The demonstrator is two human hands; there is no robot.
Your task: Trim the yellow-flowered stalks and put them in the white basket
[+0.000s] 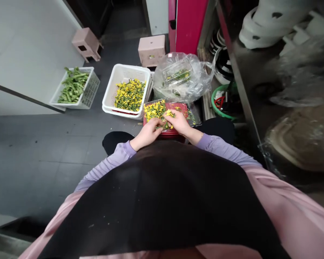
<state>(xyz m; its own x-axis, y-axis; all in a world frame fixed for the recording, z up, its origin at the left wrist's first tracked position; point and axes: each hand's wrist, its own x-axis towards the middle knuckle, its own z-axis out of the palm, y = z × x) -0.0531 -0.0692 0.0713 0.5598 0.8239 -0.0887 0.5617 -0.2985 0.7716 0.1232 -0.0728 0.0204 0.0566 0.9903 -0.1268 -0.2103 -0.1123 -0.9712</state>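
Yellow flowers with green stems (154, 109) fill much of a clear tray on a red surface in front of me. My left hand (149, 133) is at the tray's near edge, its fingers pinched at a green stem. Close beside it, my right hand (180, 124) has its fingers closed on yellow flowers (169, 113) over the tray's right side. Right of the tray, a red surface (178, 106) carries a few loose flowers. A clear lid or tray (194, 116) with green bits lies partly behind my right hand.
A white basket (110, 88) of yellow flowers stands to the left, and another basket (90, 90) holds green stalks. Beyond the tray is a clear plastic bag (197, 84) with clear boxes. Pink stools (151, 46) stand behind. A metal shelf edge (241, 90) runs along the right.
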